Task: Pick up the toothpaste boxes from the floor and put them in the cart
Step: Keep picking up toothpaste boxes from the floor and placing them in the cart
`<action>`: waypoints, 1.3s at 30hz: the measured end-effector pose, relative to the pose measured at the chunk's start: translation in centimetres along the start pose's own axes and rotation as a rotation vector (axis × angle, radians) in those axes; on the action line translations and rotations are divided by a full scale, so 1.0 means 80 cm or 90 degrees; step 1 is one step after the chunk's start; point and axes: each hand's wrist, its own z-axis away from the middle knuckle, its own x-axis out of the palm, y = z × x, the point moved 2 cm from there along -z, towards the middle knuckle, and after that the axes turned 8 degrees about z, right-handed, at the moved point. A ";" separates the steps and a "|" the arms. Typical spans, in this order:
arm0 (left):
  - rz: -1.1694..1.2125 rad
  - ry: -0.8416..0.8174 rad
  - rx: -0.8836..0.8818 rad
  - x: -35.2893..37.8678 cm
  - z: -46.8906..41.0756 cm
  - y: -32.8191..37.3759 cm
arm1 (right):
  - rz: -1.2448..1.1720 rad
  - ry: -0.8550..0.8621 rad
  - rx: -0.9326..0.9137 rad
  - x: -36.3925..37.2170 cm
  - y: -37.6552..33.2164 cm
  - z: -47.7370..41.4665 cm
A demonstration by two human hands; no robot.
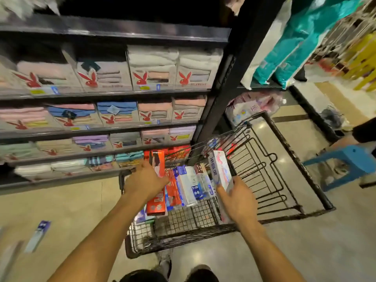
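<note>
A black wire cart [284, 137] stands in front of me with several toothpaste boxes [186, 185] lying in its basket. My left hand [145, 181] grips a red-orange toothpaste box [157, 162] upright over the left side of the basket. My right hand [238, 197] holds a white and pink toothpaste box [220, 169] over the right side, tilted. On the floor at the lower left lies a blue and white toothpaste box [38, 236], and another blurred box [9, 259] shows near the left edge.
Dark shelves [114, 94] with boxed folded towels fill the left and centre. A blue plastic stool [345, 165] stands right of the cart. Teal and pink packs sit on the shelving behind it. My shoes show at the bottom on the beige floor.
</note>
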 end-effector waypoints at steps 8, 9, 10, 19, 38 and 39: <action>-0.006 0.011 -0.076 0.129 -0.114 -0.017 | -0.032 -0.075 -0.017 0.141 0.019 -0.160; 0.003 0.010 -0.092 0.151 -0.129 -0.021 | -0.033 -0.084 -0.015 0.166 0.023 -0.178; 0.008 0.010 -0.110 0.172 -0.144 -0.025 | -0.031 -0.098 -0.013 0.191 0.027 -0.195; 0.043 -0.001 -0.216 0.345 -0.242 -0.102 | 0.019 -0.156 -0.005 0.388 0.086 -0.283; -0.013 0.120 -0.193 0.362 -0.254 -0.072 | 0.012 -0.088 -0.099 0.415 0.087 -0.323; -0.024 0.127 -0.190 0.351 -0.249 -0.063 | 0.015 -0.092 -0.117 0.399 0.083 -0.323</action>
